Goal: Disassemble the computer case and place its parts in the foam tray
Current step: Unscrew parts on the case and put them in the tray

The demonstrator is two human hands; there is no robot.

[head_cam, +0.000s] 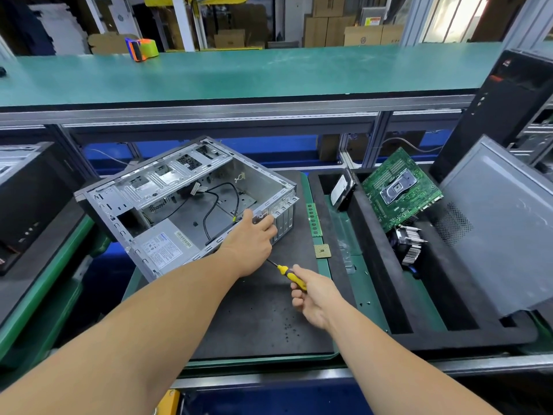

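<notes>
One computer case (185, 202), two hands: left (250, 235) gripping it, right (311, 295) gripping one screwdriver (287, 272)

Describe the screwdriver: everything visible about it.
The yellow-and-black-handled screwdriver has a thin dark metal shaft that points up and to the left, towards the open grey metal computer case. The right hand grips the handle's rear, hiding its end. The shaft's tip disappears behind the left hand, which holds the case's near edge. The tool is held above the black mat, tilted, not resting on it.
</notes>
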